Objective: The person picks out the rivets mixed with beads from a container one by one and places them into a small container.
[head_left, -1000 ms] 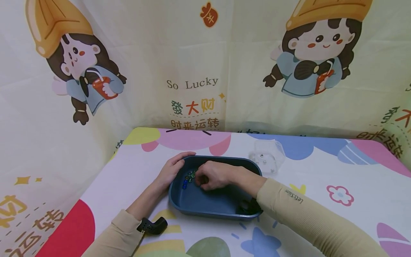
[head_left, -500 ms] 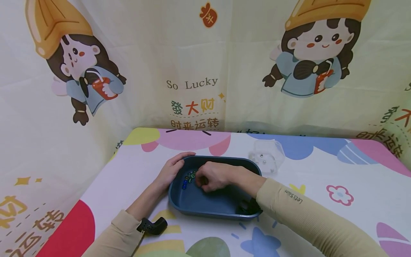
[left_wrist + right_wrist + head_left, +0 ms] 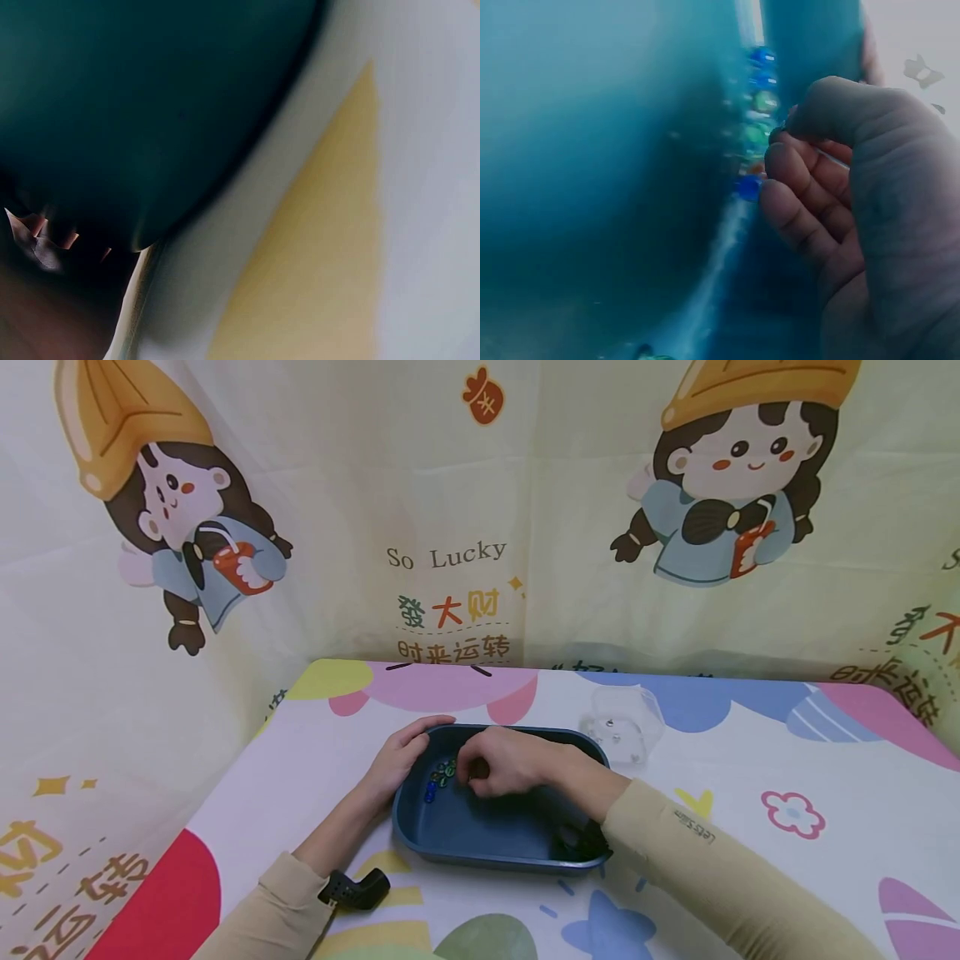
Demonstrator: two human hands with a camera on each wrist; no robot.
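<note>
A dark blue plastic basin (image 3: 480, 837) lies on the table. My left hand (image 3: 397, 760) grips its far left corner, thumb at the rim and fingers along the outside. Inside, my right hand (image 3: 510, 763) is held low, just right of a cluster of blue and green glass marbles (image 3: 442, 774). Thumb and index finger pinch at a small dark, glinting marble, mostly hidden by the fingertips; in the right wrist view the other marbles (image 3: 757, 135) lie in a row beside the curled fingers. The left wrist view shows mostly the basin's outer wall (image 3: 150, 97).
A clear plastic box (image 3: 622, 727) with a few small shiny pieces stands behind the basin's right corner. The tablecloth (image 3: 750, 877) has a bright printed pattern. A black wrist mount (image 3: 356, 890) sits on the left forearm. A printed curtain (image 3: 600, 610) hangs behind the table.
My right hand has lifted slightly and its wrist has turned a little inside the basin. The left hand and the basin stay in place.
</note>
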